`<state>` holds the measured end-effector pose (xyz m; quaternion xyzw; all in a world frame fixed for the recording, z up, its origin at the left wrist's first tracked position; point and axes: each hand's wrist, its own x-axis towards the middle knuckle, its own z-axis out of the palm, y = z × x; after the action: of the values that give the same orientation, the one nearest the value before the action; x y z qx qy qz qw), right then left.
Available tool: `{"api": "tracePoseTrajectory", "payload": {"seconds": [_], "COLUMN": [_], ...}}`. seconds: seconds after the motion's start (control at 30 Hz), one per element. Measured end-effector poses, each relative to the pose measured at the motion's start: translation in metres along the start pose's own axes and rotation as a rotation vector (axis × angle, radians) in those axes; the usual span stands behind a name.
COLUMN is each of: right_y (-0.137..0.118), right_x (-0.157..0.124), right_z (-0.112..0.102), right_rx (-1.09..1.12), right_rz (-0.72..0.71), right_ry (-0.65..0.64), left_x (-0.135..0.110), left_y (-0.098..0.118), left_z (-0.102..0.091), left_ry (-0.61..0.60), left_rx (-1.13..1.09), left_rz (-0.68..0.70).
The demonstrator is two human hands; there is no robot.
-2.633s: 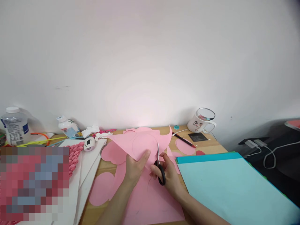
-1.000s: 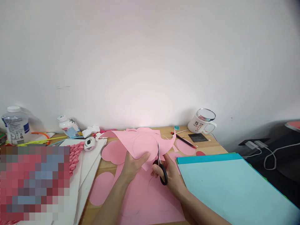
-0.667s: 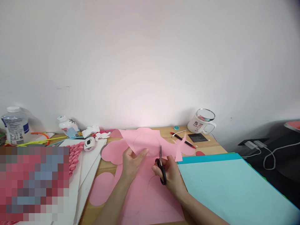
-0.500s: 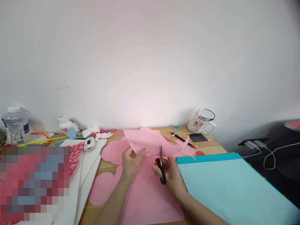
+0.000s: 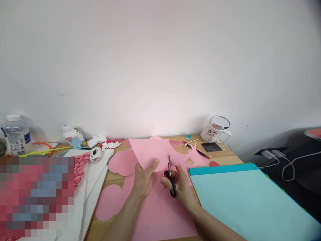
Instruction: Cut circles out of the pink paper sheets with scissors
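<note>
Okay, left hand (image 5: pixel 145 177) grip pinches the pink sheet (image 5: pixel 156 152) by the drawn circle (image 5: pixel 153 154), held up over the counter (image 5: pixel 229 156); right hand (image 5: pixel 181 185) grip is wrapped on the scissors (image 5: pixel 172 184), blades at the circle's right side, though exact bite is hard to see. For a clean curve, snip short on the line and turn the sheet, not the scissors.

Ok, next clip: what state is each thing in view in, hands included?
Left hand: pinching the pink sheet
Right hand: holding the scissors
Pink sheet: partly cut, drawn circle attached
Scissors: blades at the circle's right edge, opening unclear
Mug: upright
Large bottle: capped, upright
Small bottle: capped
Pencil: lying down, partly covered
Blue sheets: stacked flat
Tissues: crumpled
</note>
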<state>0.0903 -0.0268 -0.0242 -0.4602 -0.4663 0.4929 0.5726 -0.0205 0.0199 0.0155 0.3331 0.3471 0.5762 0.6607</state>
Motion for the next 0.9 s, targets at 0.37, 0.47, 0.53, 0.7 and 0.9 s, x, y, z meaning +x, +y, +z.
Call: {"api": "tracePoseTrajectory", "payload": {"seconds": [0.37, 0.47, 0.53, 0.7, 0.9], "right_y": [-0.013, -0.017, -0.018, -0.019, -0.016], "right_x": [0.0, -0.001, -0.002, -0.002, -0.002], "right_z": [0.0, 0.0, 0.0, 0.0, -0.001], "right_rx": [0.082, 0.075, 0.068, 0.043, 0.043], "right_rz": [-0.066, -0.073, -0.065, -0.037, -0.048], "right_ry": [-0.041, -0.055, -0.07, -0.073, -0.07], "left_x": [-0.009, -0.007, -0.006, -0.006, -0.005], "left_y": [-0.006, -0.001, 0.0, 0.003, 0.002], "left_z": [-0.002, -0.003, -0.004, -0.004, -0.007], "left_ry": [-0.06, -0.092, -0.083, -0.077, -0.079], "left_rx": [0.168, 0.217, 0.26, 0.311, 0.33], "left_rz": [0.043, 0.069, 0.089, 0.087, 0.087]}}
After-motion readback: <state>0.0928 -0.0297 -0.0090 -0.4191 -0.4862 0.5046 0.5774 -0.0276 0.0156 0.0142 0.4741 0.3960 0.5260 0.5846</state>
